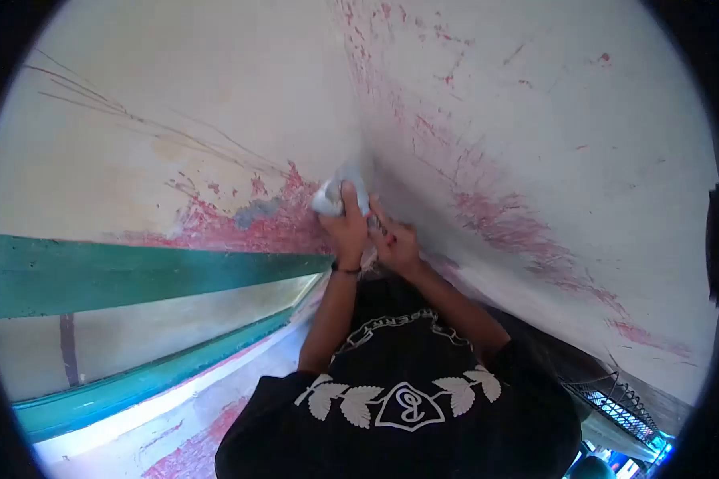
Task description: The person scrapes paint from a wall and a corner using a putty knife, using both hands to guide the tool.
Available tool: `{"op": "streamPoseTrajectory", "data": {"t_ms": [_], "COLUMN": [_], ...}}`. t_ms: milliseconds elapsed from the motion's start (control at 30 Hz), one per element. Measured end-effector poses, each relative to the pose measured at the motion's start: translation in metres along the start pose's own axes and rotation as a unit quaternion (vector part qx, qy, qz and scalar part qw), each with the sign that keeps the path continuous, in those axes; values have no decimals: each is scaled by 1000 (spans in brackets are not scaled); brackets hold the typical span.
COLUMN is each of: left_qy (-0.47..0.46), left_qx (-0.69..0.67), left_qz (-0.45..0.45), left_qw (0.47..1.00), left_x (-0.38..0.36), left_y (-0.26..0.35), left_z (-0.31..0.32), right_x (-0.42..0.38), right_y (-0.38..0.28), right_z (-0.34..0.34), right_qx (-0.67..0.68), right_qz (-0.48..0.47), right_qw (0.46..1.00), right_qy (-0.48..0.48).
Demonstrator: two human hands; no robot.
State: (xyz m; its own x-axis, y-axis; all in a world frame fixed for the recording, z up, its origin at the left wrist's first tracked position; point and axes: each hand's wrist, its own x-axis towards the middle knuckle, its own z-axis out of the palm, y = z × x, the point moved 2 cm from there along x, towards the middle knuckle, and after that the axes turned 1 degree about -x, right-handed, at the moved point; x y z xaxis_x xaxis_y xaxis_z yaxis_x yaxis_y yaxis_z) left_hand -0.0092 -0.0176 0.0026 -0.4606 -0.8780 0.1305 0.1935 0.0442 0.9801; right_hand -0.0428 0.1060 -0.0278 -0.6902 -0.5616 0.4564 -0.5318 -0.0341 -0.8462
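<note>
My left hand is closed around a crumpled whitish-grey wad, cloth or paper, and presses it into the corner where two pale walls meet. A dark band sits on that wrist. My right hand lies just beside it, fingers bent against the right wall; whether it grips anything is hidden. Worn red paint patches spread over the left wall around the wad. A black shirt with a white leaf emblem fills the bottom.
A green painted band runs along the left wall, with a second green strip lower down. Red streaks mark the right wall. A metal wire grate shows at bottom right.
</note>
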Motion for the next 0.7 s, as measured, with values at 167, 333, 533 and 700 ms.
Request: {"op": "streamPoseTrajectory", "data": {"t_ms": [167,333,533,700], "left_qy": [22,106,81,85], "left_qx": [-17,3,-18,-21], "left_qz": [23,-47,-74,-67], "left_qw": [999,993,994,994], "left_x": [13,-21,-17,-26], "left_y": [19,-39,-8,-30], "left_z": [13,-10,-10,-15], "right_x": [25,-13,-8,-20], "right_y": [-2,13,0,13], "right_z": [1,1,2,4], "right_qx": [18,5,0,16], "right_qz": [-69,-22,44,1], "right_qw": [997,1000,997,999], "right_qy": [40,-10,-57,-46]}}
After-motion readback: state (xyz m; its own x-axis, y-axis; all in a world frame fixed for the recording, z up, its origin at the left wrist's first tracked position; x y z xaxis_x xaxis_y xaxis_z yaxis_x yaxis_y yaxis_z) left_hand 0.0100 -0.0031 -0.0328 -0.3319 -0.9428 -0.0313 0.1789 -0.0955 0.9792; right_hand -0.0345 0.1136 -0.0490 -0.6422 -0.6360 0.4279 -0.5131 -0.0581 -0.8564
